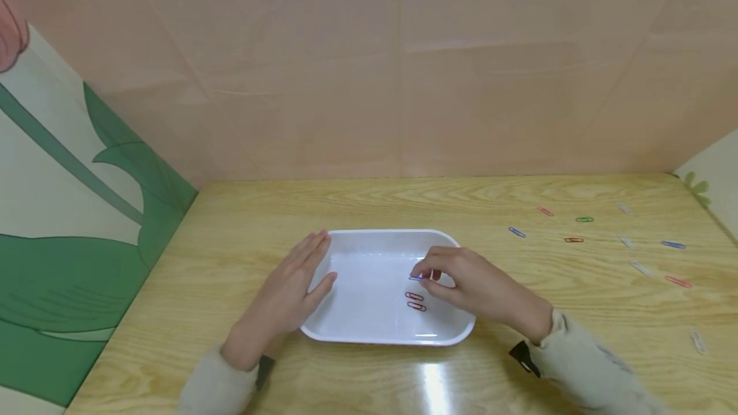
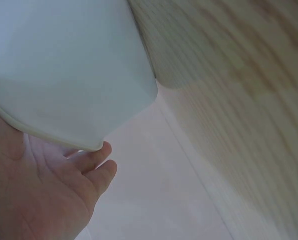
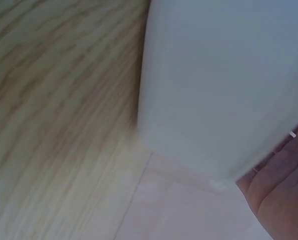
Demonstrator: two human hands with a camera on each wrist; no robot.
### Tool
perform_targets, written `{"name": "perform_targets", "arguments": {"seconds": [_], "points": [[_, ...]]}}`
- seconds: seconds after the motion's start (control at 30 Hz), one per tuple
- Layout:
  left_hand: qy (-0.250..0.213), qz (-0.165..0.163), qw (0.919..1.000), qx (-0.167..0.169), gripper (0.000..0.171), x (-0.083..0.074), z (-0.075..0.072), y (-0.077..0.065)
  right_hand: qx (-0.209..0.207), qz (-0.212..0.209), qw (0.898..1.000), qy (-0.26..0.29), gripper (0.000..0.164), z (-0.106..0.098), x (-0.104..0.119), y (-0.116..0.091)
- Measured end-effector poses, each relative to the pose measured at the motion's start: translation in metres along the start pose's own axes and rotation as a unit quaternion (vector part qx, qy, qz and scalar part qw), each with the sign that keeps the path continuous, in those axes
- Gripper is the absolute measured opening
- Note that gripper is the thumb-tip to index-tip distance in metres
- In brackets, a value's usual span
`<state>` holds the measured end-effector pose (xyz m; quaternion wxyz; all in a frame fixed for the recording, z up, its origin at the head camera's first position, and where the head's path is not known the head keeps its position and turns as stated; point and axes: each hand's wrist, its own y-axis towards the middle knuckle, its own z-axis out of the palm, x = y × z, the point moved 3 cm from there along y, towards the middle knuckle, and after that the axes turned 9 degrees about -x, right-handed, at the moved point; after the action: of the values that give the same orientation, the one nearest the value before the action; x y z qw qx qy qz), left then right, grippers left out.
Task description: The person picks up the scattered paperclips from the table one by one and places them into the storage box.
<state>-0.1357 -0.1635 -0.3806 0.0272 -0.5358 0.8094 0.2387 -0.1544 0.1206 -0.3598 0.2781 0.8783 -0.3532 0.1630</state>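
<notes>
A white tray (image 1: 363,293) with a raised rim stands on the wooden table. Along its left side lies my left hand (image 1: 291,287), fingers straight against the rim; the left wrist view shows the palm (image 2: 44,185) beside the tray's outer wall. My right hand (image 1: 469,280) reaches over the right rim and pinches a blue paper clip (image 1: 415,278) low inside the tray. Just below that clip, a red paper clip (image 1: 414,296) and another red paper clip (image 1: 416,307) lie on the tray floor. The right wrist view hides the fingertips behind the tray wall (image 3: 213,90).
Several paper clips lie scattered on the table to the right, among them a blue one (image 1: 517,232), a green one (image 1: 585,219), an orange one (image 1: 574,240) and a white one (image 1: 698,342). A pinkish wall covering (image 1: 398,114) rises behind the table.
</notes>
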Motion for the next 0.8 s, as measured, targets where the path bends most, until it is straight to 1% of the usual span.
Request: {"name": "perform_targets", "arguments": {"seconds": [0.37, 0.63, 0.8], "points": [[-0.003, 0.0, 1.0, -0.004, 0.064, -0.001, 0.0, 0.0, 0.019, 0.012, 0.999, -0.027, 0.011, 0.016, -0.002, 0.006], [-0.002, 0.002, 1.0, -0.003, 0.064, -0.001, 0.001, 0.0, 0.022, -0.011, 0.999, -0.046, 0.009, 0.024, -0.001, 0.011], [0.0, 0.003, 1.0, -0.005, 0.064, -0.001, 0.001, 0.0, 0.026, -0.015, 0.997, -0.074, 0.01, 0.027, -0.001, 0.011]]}}
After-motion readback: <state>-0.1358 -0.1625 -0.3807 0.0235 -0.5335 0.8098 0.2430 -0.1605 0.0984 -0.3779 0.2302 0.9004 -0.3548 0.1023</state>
